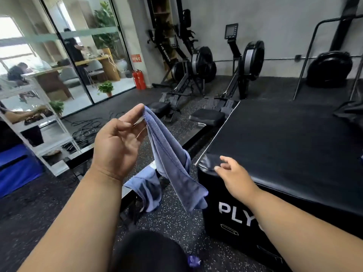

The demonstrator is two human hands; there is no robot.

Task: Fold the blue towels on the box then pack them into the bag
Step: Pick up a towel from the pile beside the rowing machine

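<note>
My left hand [117, 142] is raised in the middle of the view and pinches the top edge of a blue towel [172, 165], which hangs down in loose folds to the left of the box. A second blue towel [146, 188] lies draped lower down behind it, over a metal rail near the floor. My right hand [233, 175] hovers with fingers apart over the near left corner of the large black padded box [284, 146], holding nothing. At the far right edge a dark bag [351, 112] sits on the box, partly cut off.
Two rowing machines [198, 75] stand on the speckled rubber floor beyond the box. A white shelf rack [49, 134] and a blue block [17, 169] are on the left, by a glass wall. Cables [88, 128] lie on the floor. My dark-clad knee [149, 252] is at the bottom.
</note>
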